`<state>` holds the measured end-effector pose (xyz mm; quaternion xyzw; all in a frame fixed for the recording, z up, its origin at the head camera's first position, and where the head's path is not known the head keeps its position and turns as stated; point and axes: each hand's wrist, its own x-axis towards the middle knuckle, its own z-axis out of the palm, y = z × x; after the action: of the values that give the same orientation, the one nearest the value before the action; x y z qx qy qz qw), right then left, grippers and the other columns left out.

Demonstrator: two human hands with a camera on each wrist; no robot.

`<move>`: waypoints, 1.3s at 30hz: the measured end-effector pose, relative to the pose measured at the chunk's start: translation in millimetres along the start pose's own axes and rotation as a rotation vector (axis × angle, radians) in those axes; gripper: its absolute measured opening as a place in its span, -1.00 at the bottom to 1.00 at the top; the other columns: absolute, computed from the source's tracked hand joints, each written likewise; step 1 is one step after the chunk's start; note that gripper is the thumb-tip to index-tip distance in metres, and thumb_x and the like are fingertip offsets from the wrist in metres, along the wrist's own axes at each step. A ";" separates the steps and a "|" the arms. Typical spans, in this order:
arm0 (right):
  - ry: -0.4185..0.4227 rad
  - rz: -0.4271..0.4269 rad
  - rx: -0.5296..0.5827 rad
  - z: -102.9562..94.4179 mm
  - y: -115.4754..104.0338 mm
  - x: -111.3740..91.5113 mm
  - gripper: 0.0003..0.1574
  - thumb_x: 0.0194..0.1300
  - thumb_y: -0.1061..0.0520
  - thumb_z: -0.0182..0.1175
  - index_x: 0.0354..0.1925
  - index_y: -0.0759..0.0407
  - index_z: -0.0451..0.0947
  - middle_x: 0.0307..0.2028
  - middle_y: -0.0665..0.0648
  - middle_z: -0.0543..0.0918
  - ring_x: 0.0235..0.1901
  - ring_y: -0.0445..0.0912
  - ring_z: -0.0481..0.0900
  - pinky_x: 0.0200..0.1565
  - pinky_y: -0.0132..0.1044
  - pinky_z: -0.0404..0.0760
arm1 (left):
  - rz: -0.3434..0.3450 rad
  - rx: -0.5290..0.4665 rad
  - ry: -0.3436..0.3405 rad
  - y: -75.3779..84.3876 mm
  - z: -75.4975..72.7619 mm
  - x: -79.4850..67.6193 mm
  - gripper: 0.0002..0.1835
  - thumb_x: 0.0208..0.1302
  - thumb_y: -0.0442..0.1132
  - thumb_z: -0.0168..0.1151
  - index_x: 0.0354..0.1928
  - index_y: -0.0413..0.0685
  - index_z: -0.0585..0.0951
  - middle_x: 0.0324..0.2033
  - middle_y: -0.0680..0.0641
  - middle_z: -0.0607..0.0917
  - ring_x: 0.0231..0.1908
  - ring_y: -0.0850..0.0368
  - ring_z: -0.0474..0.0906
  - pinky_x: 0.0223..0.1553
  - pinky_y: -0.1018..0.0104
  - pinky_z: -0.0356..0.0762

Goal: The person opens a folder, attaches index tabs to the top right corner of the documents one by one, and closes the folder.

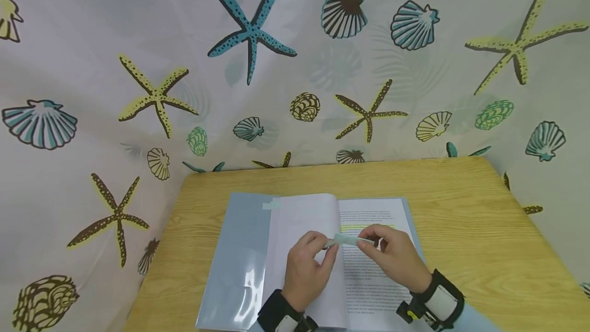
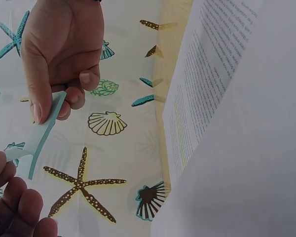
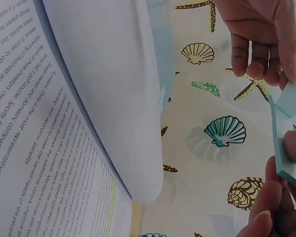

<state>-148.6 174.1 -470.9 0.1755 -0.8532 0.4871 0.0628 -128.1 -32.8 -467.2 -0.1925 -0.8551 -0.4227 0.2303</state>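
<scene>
Over the middle of an open book, both hands hold a narrow pale teal pad of sticky notes. My right hand grips the pad's right end between thumb and fingers; its layered edge shows in the right wrist view. My left hand pinches the other end of the top note, which bends up away from the pad. In the left wrist view this lifted note meets the left fingertips. The left page is blank white; printed text with a yellow highlighted line covers the right page.
Another pale teal note sticks at the top of the book's left side. A glossy blue-grey cover lies spread on the wooden table. Behind and beside the table hangs a white cloth printed with starfish and shells.
</scene>
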 end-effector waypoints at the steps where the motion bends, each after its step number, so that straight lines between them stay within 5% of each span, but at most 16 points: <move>1: 0.007 -0.001 -0.002 0.4 -0.7 0.0 -0.94 0.24 0.00 0.27 -0.32 -0.16 0.55 -0.45 -0.17 0.57 -0.52 -0.19 0.40 -0.54 -0.34 0.36 | 0.007 -0.002 0.005 -0.2 0.0 -0.4 -0.94 0.21 -0.17 0.29 -0.39 0.06 0.64 -0.39 0.15 0.56 -0.33 0.35 0.49 -0.38 0.44 0.50; 24: 0.064 -0.018 -0.088 -3.0 0.0 1.7 -0.91 0.20 0.09 0.30 -0.35 -0.11 0.55 -0.50 -0.17 0.54 -0.56 -0.20 0.38 -0.59 -0.35 0.32 | 0.046 -0.013 0.127 -12.0 -5.6 -0.1 -0.92 0.21 -0.20 0.28 -0.43 0.05 0.63 -0.42 0.19 0.56 -0.36 0.35 0.48 -0.40 0.42 0.49; 39: 0.052 0.080 -0.119 -13.3 25.6 7.7 -0.88 0.21 0.01 0.29 -0.30 -0.02 0.59 -0.48 -0.11 0.58 -0.50 -0.16 0.44 -0.52 -0.33 0.41 | 0.027 0.035 0.189 -16.6 -19.1 -2.0 -0.95 0.16 -0.24 0.28 -0.43 -0.01 0.62 -0.42 0.14 0.59 -0.36 0.33 0.50 -0.38 0.39 0.54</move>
<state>-165.8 195.6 -482.6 0.1248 -0.8850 0.4422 0.0757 -130.7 -58.0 -468.6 -0.1591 -0.8341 -0.4208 0.3191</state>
